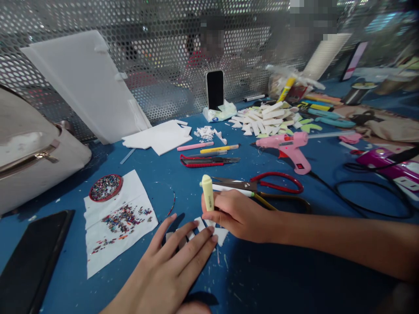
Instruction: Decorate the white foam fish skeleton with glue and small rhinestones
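My right hand grips a pale yellow highlighter upright, its tip end down among small white foam pieces. Spread flat on the blue table, my left hand presses the foam pieces with its fingertips, close beside the highlighter. The fingers partly cover the pieces, and the highlighter's tip is hidden. Just behind my right hand lie red-handled scissors and a white pen with a green end. A red utility knife rests farther back.
Loose beads lie on a white paper at left, near a dark phone. A pink glue gun with its cord sits at right. Behind are a heap of foam strips, a propped phone and a perforated metal panel.
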Action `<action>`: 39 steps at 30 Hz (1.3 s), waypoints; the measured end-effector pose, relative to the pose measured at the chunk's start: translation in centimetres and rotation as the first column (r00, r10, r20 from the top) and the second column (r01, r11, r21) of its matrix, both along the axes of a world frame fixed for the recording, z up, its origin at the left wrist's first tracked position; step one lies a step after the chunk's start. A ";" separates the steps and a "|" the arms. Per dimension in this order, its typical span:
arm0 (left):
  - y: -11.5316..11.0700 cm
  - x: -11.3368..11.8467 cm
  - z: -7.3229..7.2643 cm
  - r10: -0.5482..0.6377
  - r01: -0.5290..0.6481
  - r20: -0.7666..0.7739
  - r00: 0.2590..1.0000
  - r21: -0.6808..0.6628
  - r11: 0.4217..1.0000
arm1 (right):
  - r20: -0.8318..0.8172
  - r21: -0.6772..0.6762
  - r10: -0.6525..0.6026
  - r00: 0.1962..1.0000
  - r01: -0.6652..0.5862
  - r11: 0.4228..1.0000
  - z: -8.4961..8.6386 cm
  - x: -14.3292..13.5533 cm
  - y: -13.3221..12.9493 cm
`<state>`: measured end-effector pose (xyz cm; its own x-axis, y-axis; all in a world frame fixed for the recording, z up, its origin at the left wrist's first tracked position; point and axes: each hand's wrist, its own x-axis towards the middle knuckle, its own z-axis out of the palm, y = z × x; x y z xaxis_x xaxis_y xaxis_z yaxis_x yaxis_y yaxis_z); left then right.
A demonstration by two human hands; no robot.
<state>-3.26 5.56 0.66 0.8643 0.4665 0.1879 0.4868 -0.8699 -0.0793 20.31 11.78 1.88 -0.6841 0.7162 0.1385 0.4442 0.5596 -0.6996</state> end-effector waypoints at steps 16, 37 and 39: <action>0.1 -0.1 -0.2 -0.003 0.004 -0.017 1.000 0.029 1.000 | -0.025 0.017 0.068 0.997 -0.067 0.998 0.0 0.0 0.0; 0.3 -0.3 0.2 -0.049 0.049 0.000 0.999 -0.031 0.998 | -0.124 0.172 -0.070 0.990 0.091 0.981 0.2 0.0 0.0; 0.1 -0.2 0.4 -0.042 0.042 -0.012 0.999 -0.056 0.998 | -0.062 0.112 -0.120 0.991 0.126 0.986 0.4 -0.1 -0.2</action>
